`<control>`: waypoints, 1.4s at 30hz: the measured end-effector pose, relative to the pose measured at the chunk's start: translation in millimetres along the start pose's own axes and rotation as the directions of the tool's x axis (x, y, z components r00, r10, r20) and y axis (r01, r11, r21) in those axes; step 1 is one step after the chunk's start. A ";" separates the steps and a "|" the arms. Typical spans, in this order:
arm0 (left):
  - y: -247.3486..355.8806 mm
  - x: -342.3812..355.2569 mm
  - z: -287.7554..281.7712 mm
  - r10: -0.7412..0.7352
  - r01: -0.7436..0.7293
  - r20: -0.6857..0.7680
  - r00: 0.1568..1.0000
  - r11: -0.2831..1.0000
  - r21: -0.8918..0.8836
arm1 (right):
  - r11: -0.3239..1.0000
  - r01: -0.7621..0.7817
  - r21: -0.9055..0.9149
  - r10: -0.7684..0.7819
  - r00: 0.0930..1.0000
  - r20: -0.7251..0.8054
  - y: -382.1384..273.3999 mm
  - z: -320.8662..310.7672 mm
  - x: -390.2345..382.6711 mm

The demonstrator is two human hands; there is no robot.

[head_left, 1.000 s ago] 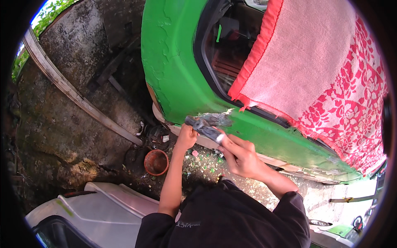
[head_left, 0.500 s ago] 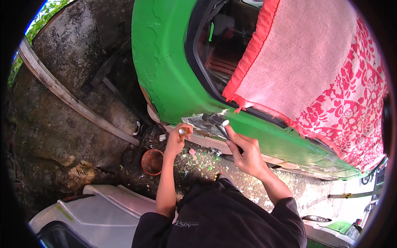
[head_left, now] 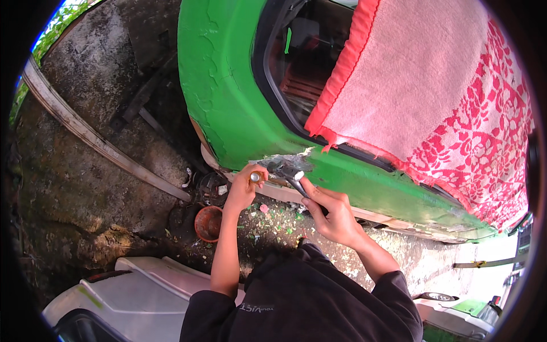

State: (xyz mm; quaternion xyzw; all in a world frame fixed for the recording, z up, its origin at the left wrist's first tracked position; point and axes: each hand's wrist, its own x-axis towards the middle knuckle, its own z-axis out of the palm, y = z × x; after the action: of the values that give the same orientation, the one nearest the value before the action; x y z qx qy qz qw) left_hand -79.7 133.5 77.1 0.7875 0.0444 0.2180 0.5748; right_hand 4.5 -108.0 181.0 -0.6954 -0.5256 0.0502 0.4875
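My left hand (head_left: 242, 188) is closed round a chisel-like tool with a brown handle (head_left: 255, 176). The round metal end of this handle points up, while the blade is hidden behind my fingers. Gripped by its dark shaft in my right hand (head_left: 337, 219) is a hammer (head_left: 285, 169); its dark head hangs just right of my left fist. Both hands are at the lower side of a green vehicle body (head_left: 228, 114). Beside the hammer head is a bare patch (head_left: 299, 158) with grey metal and ragged, peeling paint edges.
Below the panel, paint flakes litter the concrete ground (head_left: 279, 219). A reddish-brown pot (head_left: 209, 223) stands left of my forearm. A pink and red patterned towel (head_left: 407, 85) drapes over the vehicle's window. Behind me on the left is a whitish vehicle (head_left: 154, 296).
The hammer has moved left, its head now close beside my left fist and the tool's handle. My left hand has shifted only slightly, still holding the tool.
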 end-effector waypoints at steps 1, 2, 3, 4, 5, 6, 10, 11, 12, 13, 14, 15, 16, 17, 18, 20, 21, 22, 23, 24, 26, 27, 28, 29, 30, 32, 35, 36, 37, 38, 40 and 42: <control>-2.9 0.0 0.7 -0.002 0.002 -0.011 1.000 1.000 -0.019 | 1.000 0.002 0.000 -0.002 1.000 -0.003 -0.8 0.3 -0.3; -9.4 0.2 2.7 -0.004 0.003 -0.023 1.000 0.999 -0.039 | 1.000 0.004 0.000 -0.004 1.000 -0.006 -1.6 0.5 -0.6; -15.5 0.9 4.0 -0.005 0.003 -0.035 0.999 0.998 -0.057 | 1.000 -0.005 0.003 0.005 1.000 0.016 -4.1 -0.1 0.4; -21.4 0.8 5.3 -0.012 0.008 -0.051 0.999 0.998 -0.070 | 1.000 -0.015 0.006 0.015 0.999 0.037 -8.6 -1.4 2.1; -27.2 -0.2 6.6 -0.019 0.014 -0.068 0.997 0.996 -0.083 | 1.000 -0.024 0.009 0.023 0.998 0.059 -12.5 -2.2 4.1; -28.3 -1.2 7.4 -0.030 0.022 -0.082 0.996 0.995 -0.096 | 0.999 -0.033 0.012 0.032 0.997 0.075 -14.3 -1.8 5.5; -30.1 3.1 3.8 0.047 -0.048 -0.049 0.998 0.999 -0.023 | 0.999 0.006 0.052 -0.011 0.995 0.096 -23.6 1.6 14.0; -32.0 3.7 3.2 0.035 -0.035 -0.030 0.999 0.999 0.008 | 0.997 0.035 0.069 -0.041 0.995 0.089 -27.0 1.3 16.0; -35.9 2.0 0.5 0.020 -0.019 -0.018 1.000 0.999 0.043 | 0.995 0.067 0.070 -0.073 0.994 0.079 -34.6 -1.0 19.8; -62.2 -3.7 -4.2 0.004 -0.001 -0.022 1.000 0.992 0.130 | 0.992 0.100 0.073 -0.105 0.992 0.075 -47.0 -4.3 23.8; -88.2 -7.8 -7.5 -0.011 0.015 -0.020 1.000 0.977 0.212 | 0.989 0.127 0.074 -0.132 0.989 0.067 -54.3 -5.6 25.2; -91.2 -5.6 -7.9 -0.020 0.022 -0.016 1.000 0.989 0.149 | 0.986 0.155 0.054 -0.158 0.986 0.054 -53.9 -3.5 23.9; -93.9 -4.2 -7.9 -0.028 0.029 -0.012 1.000 0.996 0.085 | 0.982 0.183 0.035 -0.184 0.982 0.042 -50.9 -0.3 22.0; -96.6 -3.4 -6.9 0.021 -0.015 -0.037 0.999 0.987 0.159 | 0.977 0.211 0.016 -0.211 0.977 0.031 -46.4 3.6 20.2; -95.6 -0.4 -3.3 0.070 -0.057 -0.051 0.996 0.972 0.230 | 0.985 0.171 -0.024 -0.169 0.982 0.082 -33.3 9.4 18.7; -24.3 14.0 9.2 0.160 -0.160 -0.035 0.986 0.987 0.016 | 0.990 0.085 -0.112 -0.064 0.981 0.181 3.5 17.6 11.1; -20.7 16.9 5.2 0.182 -0.180 -0.022 0.983 0.980 0.082 | 0.973 0.082 -0.217 -0.033 0.975 0.222 4.0 16.4 12.2; -20.8 14.9 3.5 0.140 -0.137 -0.036 0.990 0.988 0.076 | 0.975 0.089 -0.205 -0.048 0.979 0.198 -0.5 15.7 12.3; -21.8 12.5 2.5 0.097 -0.094 -0.048 0.994 0.993 0.068 | 0.976 0.095 -0.194 -0.061 0.983 0.174 -10.1 12.4 12.2; -23.3 9.3 1.8 0.053 -0.049 -0.060 0.997 0.997 0.059 | 0.978 0.101 -0.182 -0.074 0.986 0.149 -21.7 8.0 13.1; -56.3 4.5 -3.0 0.094 -0.090 -0.084 0.992 0.995 0.052 | 0.979 0.171 -0.112 -0.159 0.981 0.111 -44.0 -2.2 19.2; -74.0 4.6 -3.0 0.106 -0.102 -0.081 0.991 0.993 0.051 | 0.977 0.195 -0.081 -0.188 0.978 0.086 -49.5 -4.5 19.6; -91.8 4.3 -3.8 0.115 -0.111 -0.080 0.990 0.992 0.054 | 0.971 0.232 -0.063 -0.228 0.972 0.056 -47.9 -2.0 19.0; -104.8 9.9 -3.9 0.124 -0.120 -0.071 0.990 0.991 0.060 | 0.962 0.266 -0.054 -0.265 0.964 0.024 -44.6 1.6 18.7; -111.1 12.3 -4.9 0.132 -0.127 -0.063 0.989 0.989 0.073 | 0.952 0.304 -0.042 -0.304 0.953 -0.010 -38.6 6.1 18.2; -64.3 17.3 2.8 0.054 -0.058 0.027 0.998 0.986 0.158 | 0.969 0.134 -0.206 -0.113 0.988 0.108 -1.7 15.7 10.6; -58.1 5.2 9.4 -0.170 0.167 -0.002 0.985 0.969 0.179 | 0.983 0.004 -0.186 0.023 0.990 0.141 0.4 17.1 11.5; -61.2 -3.5 10.2 -0.148 0.148 -0.007 0.989 0.980 0.136 | 0.990 -0.010 -0.142 0.029 0.992 0.127 -5.3 12.0 18.4; -70.9 -12.8 12.4 -0.128 0.128 -0.003 0.992 0.988 0.090 | 0.991 0.009 -0.130 0.003 0.995 0.097 -14.6 4.9 23.4; -81.6 -15.2 12.8 -0.107 0.107 0.000 0.994 0.993 0.045 | 0.993 0.029 -0.118 -0.021 0.998 0.066 -26.3 -3.4 28.0; -83.3 -16.3 10.9 -0.080 0.080 0.007 0.997 0.996 -0.044 | 0.995 0.052 -0.088 -0.052 0.999 -0.004 -27.8 -6.7 27.0; -76.4 -12.3 5.1 -0.083 0.082 -0.001 0.997 0.989 -0.127 | 0.993 0.089 -0.072 -0.095 0.992 -0.081 -20.9 -8.1 27.3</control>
State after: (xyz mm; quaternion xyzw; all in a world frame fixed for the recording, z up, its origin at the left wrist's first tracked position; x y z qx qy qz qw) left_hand -75.0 150.6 1.6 0.7463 0.0648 0.1987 0.6320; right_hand 7.1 -92.4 212.6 -0.6880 -0.5375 -0.0196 0.4872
